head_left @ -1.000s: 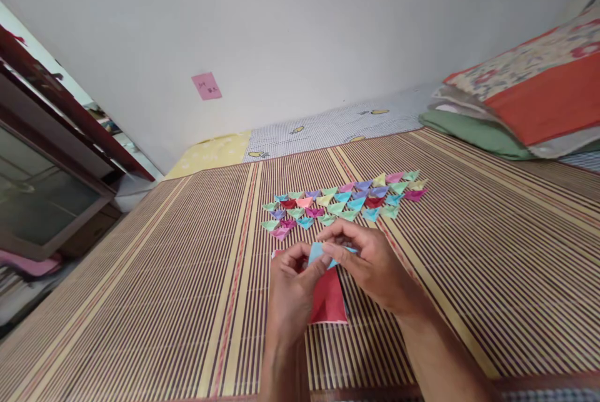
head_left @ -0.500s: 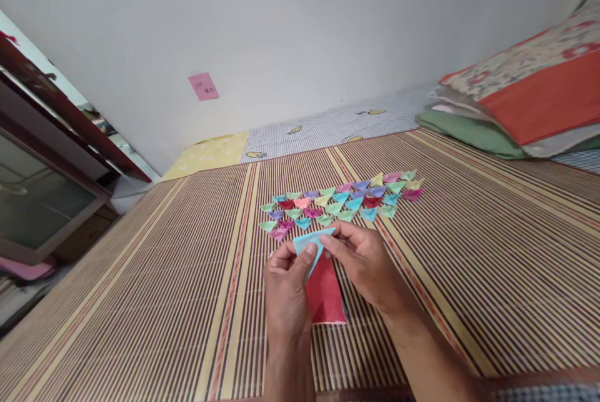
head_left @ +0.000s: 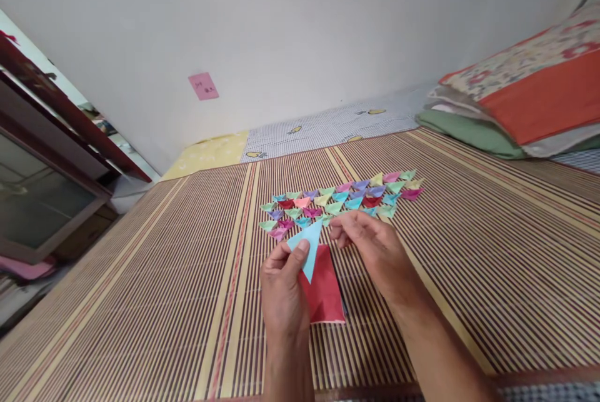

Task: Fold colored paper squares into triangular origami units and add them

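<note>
A folded light-blue paper triangle [head_left: 311, 251] is pinched between the thumb and fingers of my left hand [head_left: 287, 283], one point up and one down. Just right of it is my right hand [head_left: 370, 242], off the paper, its fingers bent and near together; whether anything small is between them cannot be made out. Beneath the triangle lies a red paper stack [head_left: 327, 289], partly covered by my left hand. Beyond both hands, rows of small folded paper pieces [head_left: 334, 208] in several colours rest on the striped mat [head_left: 187, 283].
At the right back is a pile of folded bedding [head_left: 544, 102] with an orange and floral cover. A pink note [head_left: 204, 86] is on the white wall. Patterned cloth [head_left: 319, 127] runs along the wall, and a glass-panelled cabinet [head_left: 42, 202] stands at left.
My right hand has let go of the blue triangle and moved slightly right. The triangle has turned in my left hand, its upper edge now slanting up to the right.
</note>
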A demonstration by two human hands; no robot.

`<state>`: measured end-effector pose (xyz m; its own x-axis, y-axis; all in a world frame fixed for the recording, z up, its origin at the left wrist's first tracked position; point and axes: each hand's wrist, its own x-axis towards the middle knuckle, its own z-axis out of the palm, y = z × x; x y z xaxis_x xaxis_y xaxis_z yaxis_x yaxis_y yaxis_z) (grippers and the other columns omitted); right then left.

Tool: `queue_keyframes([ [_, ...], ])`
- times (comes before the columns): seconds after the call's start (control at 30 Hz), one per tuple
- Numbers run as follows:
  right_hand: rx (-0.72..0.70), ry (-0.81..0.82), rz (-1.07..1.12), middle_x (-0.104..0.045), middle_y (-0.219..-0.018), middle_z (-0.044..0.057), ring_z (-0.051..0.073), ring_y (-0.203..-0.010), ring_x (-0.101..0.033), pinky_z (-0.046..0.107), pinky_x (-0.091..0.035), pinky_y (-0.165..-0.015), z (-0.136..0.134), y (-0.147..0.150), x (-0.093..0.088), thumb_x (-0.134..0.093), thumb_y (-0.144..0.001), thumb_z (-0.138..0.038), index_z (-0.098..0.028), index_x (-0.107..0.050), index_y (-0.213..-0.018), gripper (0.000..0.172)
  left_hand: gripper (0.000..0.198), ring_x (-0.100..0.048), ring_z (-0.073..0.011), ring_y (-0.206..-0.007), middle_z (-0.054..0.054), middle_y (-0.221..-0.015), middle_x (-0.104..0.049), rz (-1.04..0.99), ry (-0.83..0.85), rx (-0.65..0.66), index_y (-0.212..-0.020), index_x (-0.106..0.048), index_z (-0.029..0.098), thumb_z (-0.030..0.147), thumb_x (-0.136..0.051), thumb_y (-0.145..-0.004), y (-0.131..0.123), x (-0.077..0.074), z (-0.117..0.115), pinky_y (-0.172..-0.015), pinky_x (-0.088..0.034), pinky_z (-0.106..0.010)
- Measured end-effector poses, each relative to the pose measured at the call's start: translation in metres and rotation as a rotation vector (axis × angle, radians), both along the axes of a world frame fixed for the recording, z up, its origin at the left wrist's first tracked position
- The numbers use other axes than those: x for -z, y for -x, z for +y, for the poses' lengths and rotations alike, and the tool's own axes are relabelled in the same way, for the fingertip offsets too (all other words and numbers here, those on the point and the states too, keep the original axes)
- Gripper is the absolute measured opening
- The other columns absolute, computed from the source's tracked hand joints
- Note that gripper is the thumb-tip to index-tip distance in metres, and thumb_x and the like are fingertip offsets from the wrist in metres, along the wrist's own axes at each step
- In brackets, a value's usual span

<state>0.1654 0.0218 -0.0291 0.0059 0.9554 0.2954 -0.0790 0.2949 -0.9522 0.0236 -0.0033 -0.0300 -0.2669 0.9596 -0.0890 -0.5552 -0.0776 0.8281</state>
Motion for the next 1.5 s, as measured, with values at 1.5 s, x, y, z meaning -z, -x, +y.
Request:
queue_keyframes([
  [1.5, -0.198, -0.029, 0.015, -0.066, -0.077, -0.002, 0.014, -0.073, -0.061, 0.025, -0.049, -0.068, -0.004, 0.019, 0.002, -0.072, -0.092, -0.025, -0.021, -0.071, -0.086, 0.008, 0.022, -0.074, -0.014, -0.077, -0.007, -0.08, -0.076, -0.509, 0.183, 0.063, -0.091, -0.076, 0.01, 0.009, -0.057, -0.1, -0.004, -0.001, 0.008, -0.073, -0.059, -0.023],
])
